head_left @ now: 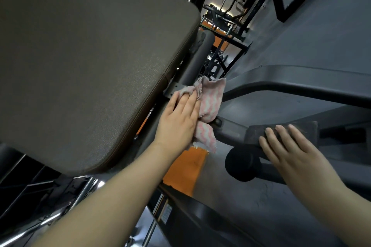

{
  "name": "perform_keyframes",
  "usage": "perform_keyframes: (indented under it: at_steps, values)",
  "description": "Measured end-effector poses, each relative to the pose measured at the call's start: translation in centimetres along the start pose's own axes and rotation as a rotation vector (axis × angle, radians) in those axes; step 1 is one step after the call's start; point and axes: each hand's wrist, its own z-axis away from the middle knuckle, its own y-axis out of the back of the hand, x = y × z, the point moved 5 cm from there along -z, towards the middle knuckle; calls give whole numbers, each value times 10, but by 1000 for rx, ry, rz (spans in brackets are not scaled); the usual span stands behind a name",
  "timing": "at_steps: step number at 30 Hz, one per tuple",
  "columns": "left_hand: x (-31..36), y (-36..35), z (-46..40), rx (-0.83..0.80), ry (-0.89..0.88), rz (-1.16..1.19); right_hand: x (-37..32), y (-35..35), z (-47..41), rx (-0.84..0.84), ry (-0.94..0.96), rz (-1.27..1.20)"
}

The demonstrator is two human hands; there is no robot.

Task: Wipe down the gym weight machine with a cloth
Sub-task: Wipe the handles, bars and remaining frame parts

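- Left hand (pixel 178 122): straight fingers press the pink-and-white cloth (pixel 202 110) onto the machine frame (pixel 236 130); cloth spreads beyond the fingertips.
- Right hand (pixel 289 152): fingers straight, resting on a dark block (pixel 301 132).

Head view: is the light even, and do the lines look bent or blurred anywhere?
Head view: light is dim and uneven; the pad is dull, with glare only on the chrome rods and far lamps. Wide-angle bending tilts and curves the frame. The cloth under the left hand is sharp; the right hand is slightly soft.
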Motion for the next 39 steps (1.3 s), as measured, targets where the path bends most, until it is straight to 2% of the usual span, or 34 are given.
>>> perform_keyframes:
  at_steps: [10,17,21,23,25,26,29,32,34,35,39]
  values:
    - [39,-16,25,26,224,376,-1,2,3,-14,10,42]
    - [59,-21,13,71,518,666,-4,14,2,134,-31,-26]
    - [73,-23,8,159,646,814,-3,10,6,174,-31,-6]
    - [79,-24,8,187,702,970,1,7,5,323,-73,-111]
    - [85,-24,7,135,749,1151,4,2,0,337,-76,-211]
    - [88,-24,6,136,762,1206,3,-2,-1,393,-18,-233]
    - [93,-27,5,243,820,1284,8,-2,0,541,-79,-168]
    - [96,-33,8,334,905,1383,3,9,7,478,-42,-9]
    - [96,-30,8,386,940,1382,4,5,8,221,-35,-17]
    - [95,-28,7,413,947,1376,4,4,6,173,-50,-4]
    - [86,-15,3,430,1006,1482,-2,1,4,148,-12,82]
